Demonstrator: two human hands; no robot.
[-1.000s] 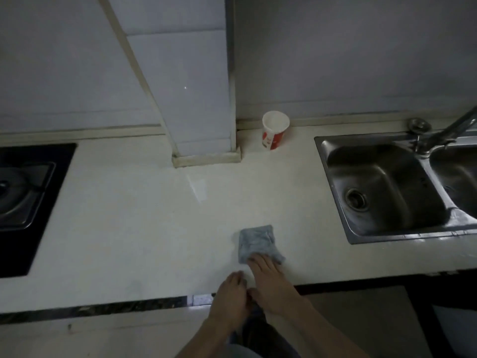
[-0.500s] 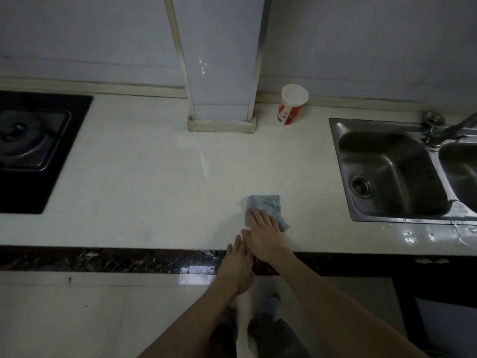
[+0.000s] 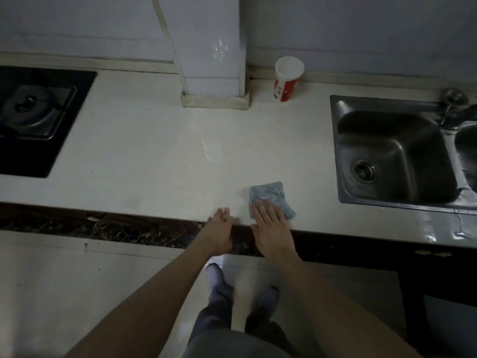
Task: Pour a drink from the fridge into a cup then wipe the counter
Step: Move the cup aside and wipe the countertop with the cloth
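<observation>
Our blue-grey cloth [image 3: 273,195] lies on the pale counter [image 3: 142,156] near its front edge, left of the steel sink [image 3: 402,140]. Our right hand [image 3: 272,228] is flat on the cloth's near half, fingers straight and pressing. In the last second that hand has slid further onto the cloth. Our left hand [image 3: 220,227] has parted from it and now rests on the counter's lip, fingers relaxed, holding nothing. The red-and-white paper cup [image 3: 286,78] stands at the back wall beside the tiled pillar [image 3: 214,60], well apart. We judge the pouring finished and the wiping barely begun; the cloth has hardly travelled.
</observation>
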